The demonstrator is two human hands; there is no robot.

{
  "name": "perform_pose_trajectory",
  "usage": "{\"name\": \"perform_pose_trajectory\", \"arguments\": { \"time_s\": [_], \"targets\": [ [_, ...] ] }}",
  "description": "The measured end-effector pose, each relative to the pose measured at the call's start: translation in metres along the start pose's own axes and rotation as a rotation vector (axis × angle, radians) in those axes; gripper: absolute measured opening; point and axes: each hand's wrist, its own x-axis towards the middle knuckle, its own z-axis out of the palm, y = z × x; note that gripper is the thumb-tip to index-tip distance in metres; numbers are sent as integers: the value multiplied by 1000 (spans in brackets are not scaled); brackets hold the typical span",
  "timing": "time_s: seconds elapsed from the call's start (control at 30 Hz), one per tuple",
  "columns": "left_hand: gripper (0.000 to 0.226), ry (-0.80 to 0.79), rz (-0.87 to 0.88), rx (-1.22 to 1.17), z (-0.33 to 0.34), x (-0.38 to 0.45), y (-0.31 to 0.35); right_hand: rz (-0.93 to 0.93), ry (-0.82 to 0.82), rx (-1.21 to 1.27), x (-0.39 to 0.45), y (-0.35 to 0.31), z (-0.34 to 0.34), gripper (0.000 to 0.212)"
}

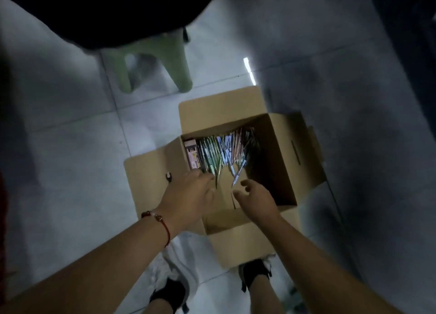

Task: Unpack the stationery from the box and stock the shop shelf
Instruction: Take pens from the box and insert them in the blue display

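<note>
1. We reach both hands into the open cardboard box [280, 146] on the tiled floor [70, 148].
2. Our left hand [191, 195] touches the green pens [210, 155] beside a pink packet [193, 154]; we cannot tell whether it grips any.
3. Our right hand [256, 197] hovers inside, fingers loosely spread, holding nothing.
4. A green stool [151, 61] stands beyond the box.

Left hand [191, 193] fingertips vanish among the pens [226, 153], grip unclear. Green stool [151, 63] top hidden under a dark shape at upper left. Pens are a blur, labels unreadable.
</note>
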Motion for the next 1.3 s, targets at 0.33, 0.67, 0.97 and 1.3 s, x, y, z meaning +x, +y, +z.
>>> {"name": "perform_pose_trajectory", "arguments": {
  "time_s": [0.33, 0.67, 0.97, 1.3],
  "targets": [
    [38, -49, 6, -69, 162, 124, -65, 193, 74, 137, 245, 98, 123, 40],
    [41, -117, -462, -755, 194, 158, -39, -164, 0, 387, 181, 98, 118, 13],
    [32, 446, -513, -1048, 163, 153, -61, 117, 286, 265, 259, 73, 143, 20],
    [42, 263, -530, -918, 165, 138, -76, -307, 40, 619, 165, 42, 131, 10]
  ]
}}
